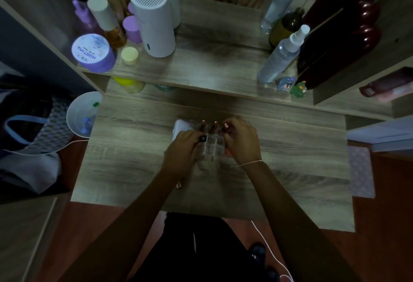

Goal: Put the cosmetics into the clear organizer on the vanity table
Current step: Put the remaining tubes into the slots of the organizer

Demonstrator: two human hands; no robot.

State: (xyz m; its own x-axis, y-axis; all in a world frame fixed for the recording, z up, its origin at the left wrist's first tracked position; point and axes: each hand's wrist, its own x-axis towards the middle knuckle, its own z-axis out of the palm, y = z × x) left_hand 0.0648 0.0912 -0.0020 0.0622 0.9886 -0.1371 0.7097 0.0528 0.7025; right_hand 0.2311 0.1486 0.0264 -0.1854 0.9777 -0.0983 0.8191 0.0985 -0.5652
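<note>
The clear organizer (212, 145), a grid of small square cells, stands in the middle of the vanity table (134, 159) between my hands. Several lipstick tubes (209, 125) stand upright in its far cells. My left hand (183, 150) is at its left side, fingers closed on a small black cosmetic (201, 138) over a left cell. My right hand (241, 141) is at the right side, pinching a small lipstick (226, 125) above the far right cells. A white object (181, 126) lies just behind the left hand. A copper tube (179, 186) lies on the table under my left wrist.
The shelf behind carries a white cylindrical device (154, 22), a purple jar (93, 52), several bottles (105, 13) on the left and spray bottles (281, 54) on the right, with small figurines (297, 87). A white bin (81, 114) stands left of the table. A white cable (272, 255) runs over the floor.
</note>
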